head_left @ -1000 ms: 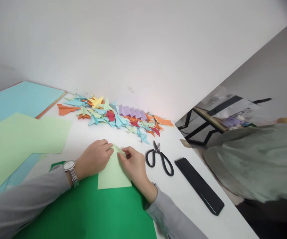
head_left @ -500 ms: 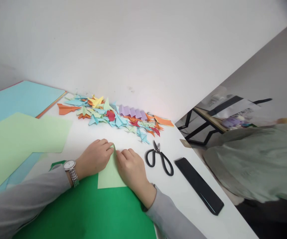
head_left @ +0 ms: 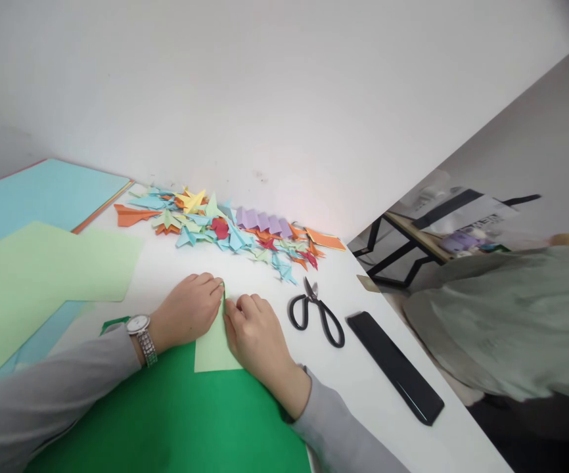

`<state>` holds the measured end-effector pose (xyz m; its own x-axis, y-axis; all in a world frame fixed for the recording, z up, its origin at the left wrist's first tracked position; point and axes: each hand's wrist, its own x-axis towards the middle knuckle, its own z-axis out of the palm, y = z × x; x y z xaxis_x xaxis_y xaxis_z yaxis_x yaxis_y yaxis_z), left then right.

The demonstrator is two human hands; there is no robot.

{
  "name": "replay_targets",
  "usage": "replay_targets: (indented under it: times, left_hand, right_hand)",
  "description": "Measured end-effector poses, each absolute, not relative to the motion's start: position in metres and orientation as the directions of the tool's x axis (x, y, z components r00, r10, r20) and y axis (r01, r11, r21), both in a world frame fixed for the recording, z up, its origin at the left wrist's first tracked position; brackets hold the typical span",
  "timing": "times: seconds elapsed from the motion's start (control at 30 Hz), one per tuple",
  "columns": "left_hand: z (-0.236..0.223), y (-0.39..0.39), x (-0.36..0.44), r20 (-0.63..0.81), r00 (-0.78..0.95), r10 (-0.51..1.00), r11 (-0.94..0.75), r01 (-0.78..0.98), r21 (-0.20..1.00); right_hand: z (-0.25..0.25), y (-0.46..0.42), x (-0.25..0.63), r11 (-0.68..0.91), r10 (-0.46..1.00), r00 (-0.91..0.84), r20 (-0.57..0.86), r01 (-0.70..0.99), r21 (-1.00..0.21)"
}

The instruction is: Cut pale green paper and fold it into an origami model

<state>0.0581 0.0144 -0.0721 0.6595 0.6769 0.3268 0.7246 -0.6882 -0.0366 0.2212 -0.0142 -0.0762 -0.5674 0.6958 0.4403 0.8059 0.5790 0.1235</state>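
Note:
A small sheet of pale green paper [head_left: 213, 348] lies on a larger dark green sheet [head_left: 176, 414], between my two hands. My left hand [head_left: 190, 309], with a watch [head_left: 141, 335] on its wrist, has its fingers closed at the paper's far end. On the paper's right side, my right hand [head_left: 257, 335] is closed with curled fingers, pressing the folded-over edge. Part of the fold is hidden under my fingers. Scissors with black handles [head_left: 314, 312] lie to the right of my right hand.
Many folded paper shapes [head_left: 230, 230] are heaped along the wall. Larger pale green sheets [head_left: 28, 276] and a light blue stack [head_left: 52, 197] cover the left side. A long black case [head_left: 395, 368] lies near the table's right edge. Beyond it shows a person's grey-green clothing [head_left: 506, 315].
My right hand has moved slightly left, bringing the paper's right edge over toward the middle. Its fingers have curled down onto the fold. My left hand has stayed nearly still.

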Motion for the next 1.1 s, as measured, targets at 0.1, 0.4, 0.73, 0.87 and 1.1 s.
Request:
replay_targets:
  times: [0.1, 0.4, 0.73, 0.87, 1.1]
  left_hand:
    - [-0.072, 0.015, 0.058, 0.33, 0.656, 0.679, -0.682, 0.73, -0.049]
    - [-0.081, 0.015, 0.056, 0.38, 0.705, 0.599, -0.748, 0.662, -0.049]
    - [-0.082, 0.017, 0.054, 0.387, 0.703, 0.596, -0.742, 0.667, -0.067]
    - [-0.082, 0.018, 0.054, 0.397, 0.688, 0.608, -0.737, 0.675, -0.042]
    - [-0.081, 0.021, 0.051, 0.418, 0.681, 0.601, -0.757, 0.652, 0.028]
  right_hand:
    - [-0.076, -0.015, 0.221, 0.576, 0.702, -0.571, 0.426, 0.807, 0.133]
    - [-0.076, -0.016, 0.221, 0.575, 0.729, -0.545, 0.415, 0.816, 0.06]
    - [-0.07, -0.001, 0.25, 0.591, 0.806, -0.376, 0.457, 0.532, -0.606]
    - [-0.077, 0.003, 0.254, 0.745, 0.667, -0.557, 0.495, 0.513, -0.426]
    - [-0.081, 0.003, 0.252, 0.765, 0.643, -0.592, 0.485, 0.516, -0.386]
